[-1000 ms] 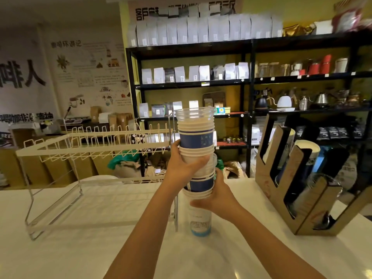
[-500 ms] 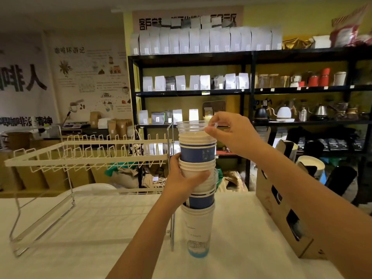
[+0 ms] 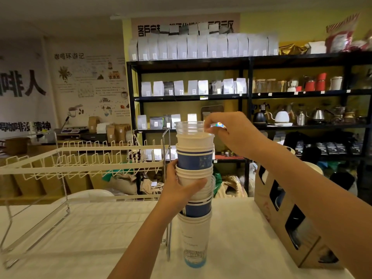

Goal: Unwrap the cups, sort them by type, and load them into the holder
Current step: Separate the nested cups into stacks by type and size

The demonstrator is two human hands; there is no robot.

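Note:
A tall mixed stack of cups (image 3: 194, 234) stands upright on the white table, made of white and blue paper cups. A clear plastic cup (image 3: 188, 127) sits on top of it. My left hand (image 3: 177, 188) wraps around the middle of the stack. My right hand (image 3: 229, 133) pinches the right rim of the clear plastic cup with thumb and fingers. The wooden cup holder (image 3: 281, 224) stands at the right, partly hidden by my right forearm, with cups showing in its cut-outs.
A white wire rack (image 3: 84, 164) stands on the table to the left, its upright post just behind the stack. Black shelves (image 3: 247, 93) with bags, kettles and jars fill the background behind the table's far edge.
One second ago my right hand held the lower part of the stack; it rose to the top and now pinches the clear cup's rim. The view shifted left, hiding part of the holder.

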